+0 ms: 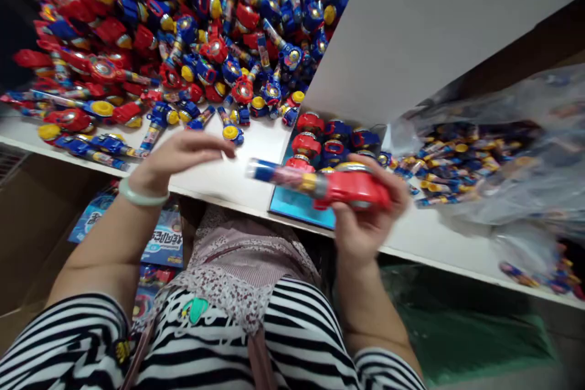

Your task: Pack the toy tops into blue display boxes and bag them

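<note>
My right hand (368, 216) is closed around a red toy (350, 187), blurred by motion. From the toy a tube with a blue end (278, 175) points left, toward my other hand. My left hand (183, 155), with a pale bracelet at the wrist, hovers palm down over the white table (228, 180) and holds nothing; its fingers reach out to the right, apart from the tube. Behind and partly under the held toy, a blue box (297, 204) holds red toys (306, 145) and dark blue toys (336, 149) in rows.
A large heap of red and blue toys (214, 49) covers the table's back left. A white panel (425, 18) rises behind the box. At the right, a clear plastic bag (516, 152) holds small tubes (443, 164). Printed packages (164, 237) lie below the table's front edge.
</note>
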A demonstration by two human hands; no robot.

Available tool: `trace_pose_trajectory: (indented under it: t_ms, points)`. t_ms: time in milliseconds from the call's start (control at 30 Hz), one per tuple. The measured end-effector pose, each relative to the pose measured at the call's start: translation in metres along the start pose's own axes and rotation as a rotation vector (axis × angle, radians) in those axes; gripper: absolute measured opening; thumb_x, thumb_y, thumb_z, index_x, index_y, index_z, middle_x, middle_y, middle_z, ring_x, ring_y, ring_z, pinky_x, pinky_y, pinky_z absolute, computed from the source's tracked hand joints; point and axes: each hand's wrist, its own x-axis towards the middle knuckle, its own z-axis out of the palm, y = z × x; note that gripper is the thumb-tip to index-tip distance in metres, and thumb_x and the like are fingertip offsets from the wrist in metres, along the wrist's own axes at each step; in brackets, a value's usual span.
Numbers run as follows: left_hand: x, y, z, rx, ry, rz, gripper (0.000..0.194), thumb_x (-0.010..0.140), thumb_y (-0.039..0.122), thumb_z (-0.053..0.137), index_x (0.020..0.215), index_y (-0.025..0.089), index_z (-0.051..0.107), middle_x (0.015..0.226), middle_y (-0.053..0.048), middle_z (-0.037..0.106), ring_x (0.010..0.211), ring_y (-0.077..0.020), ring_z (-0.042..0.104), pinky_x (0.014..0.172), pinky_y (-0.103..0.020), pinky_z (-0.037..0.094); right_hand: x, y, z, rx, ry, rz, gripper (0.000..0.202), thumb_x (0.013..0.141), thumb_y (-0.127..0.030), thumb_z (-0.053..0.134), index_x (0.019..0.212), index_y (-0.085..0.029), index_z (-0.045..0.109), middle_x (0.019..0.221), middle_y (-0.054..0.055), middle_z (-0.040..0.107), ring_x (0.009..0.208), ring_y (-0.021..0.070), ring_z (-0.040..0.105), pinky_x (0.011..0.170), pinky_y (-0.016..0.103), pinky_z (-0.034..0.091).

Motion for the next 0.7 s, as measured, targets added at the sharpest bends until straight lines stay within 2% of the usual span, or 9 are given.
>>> trace_pose_trajectory:
  t_ms: [67,133,200,300,400,467,600,700]
  points:
    - [0.038,-0.017,-0.017,0.081,0.163,-0.004,0.032,0.076,0.04,0.078,0.098,0.018,0.072,0.091,-0.002,0.072,0.086,-0.0181,0.066,0.086,-0.037,0.056,-0.001,0.006,-0.03,-0.099,-0.09,-0.043,0.055,0.093,-0.03,0.058,0.143,-0.037,0.035,0.138,0.012,0.049,0.13,0.0322,0.053,0.103,0.056,0.05]
    - [0.079,-0.041,-0.022,0.183,0.243,0.002,0.037,0.075,0.039,0.078,0.103,0.017,0.068,0.099,-0.001,0.07,0.099,-0.0177,0.061,0.098,-0.039,0.051,-0.006,0.014,-0.039,-0.181,-0.299,-0.078,0.049,0.091,-0.023,0.061,0.135,-0.036,0.045,0.136,0.011,0.05,0.126,0.0292,0.056,0.102,0.051,0.052]
    - [0.114,-0.064,-0.016,0.335,0.28,-0.01,0.044,0.073,0.035,0.08,0.109,0.015,0.065,0.112,-0.004,0.066,0.116,-0.0219,0.055,0.11,-0.043,0.042,-0.012,0.018,-0.036,-0.229,-0.464,-0.109,0.043,0.093,-0.019,0.059,0.133,-0.031,0.048,0.135,0.013,0.049,0.122,0.0256,0.059,0.098,0.045,0.056]
    - [0.146,-0.085,0.005,0.581,0.286,-0.101,0.06,0.071,0.027,0.082,0.124,0.013,0.058,0.132,-0.013,0.056,0.135,-0.0336,0.042,0.117,-0.05,0.031,-0.013,0.015,-0.028,-0.293,-0.588,-0.142,0.039,0.095,-0.017,0.054,0.133,-0.024,0.048,0.134,0.015,0.048,0.12,0.0248,0.06,0.093,0.039,0.059]
    - [0.158,-0.094,0.023,0.721,0.256,-0.208,0.076,0.071,0.024,0.081,0.139,0.012,0.046,0.139,-0.02,0.05,0.139,-0.0412,0.039,0.117,-0.056,0.031,-0.006,0.006,-0.03,-0.379,-0.669,-0.203,0.037,0.096,-0.016,0.051,0.132,-0.021,0.049,0.133,0.017,0.051,0.117,0.0271,0.061,0.089,0.04,0.061]
    - [0.162,-0.097,0.028,0.746,0.256,-0.223,0.077,0.074,0.022,0.078,0.142,0.013,0.042,0.14,-0.021,0.049,0.139,-0.0414,0.039,0.117,-0.056,0.031,0.0,0.001,-0.032,-0.432,-0.701,-0.26,0.038,0.095,-0.013,0.051,0.132,-0.02,0.051,0.135,0.018,0.052,0.116,0.0288,0.062,0.086,0.041,0.062]
    - [0.159,-0.105,0.018,0.686,0.291,-0.184,0.069,0.074,0.024,0.075,0.137,0.018,0.046,0.138,-0.017,0.052,0.139,-0.0386,0.041,0.118,-0.054,0.031,0.006,-0.005,-0.032,-0.524,-0.795,-0.328,0.041,0.093,-0.009,0.05,0.132,-0.02,0.053,0.136,0.02,0.053,0.106,0.0296,0.065,0.075,0.041,0.063]
    - [0.148,-0.107,0.004,0.545,0.314,-0.124,0.068,0.068,0.024,0.078,0.13,0.016,0.05,0.128,-0.014,0.059,0.131,-0.0347,0.05,0.114,-0.049,0.037,0.007,-0.005,-0.029,-0.527,-0.799,-0.309,0.039,0.094,-0.011,0.049,0.132,-0.02,0.053,0.135,0.02,0.054,0.107,0.0295,0.064,0.077,0.041,0.063]
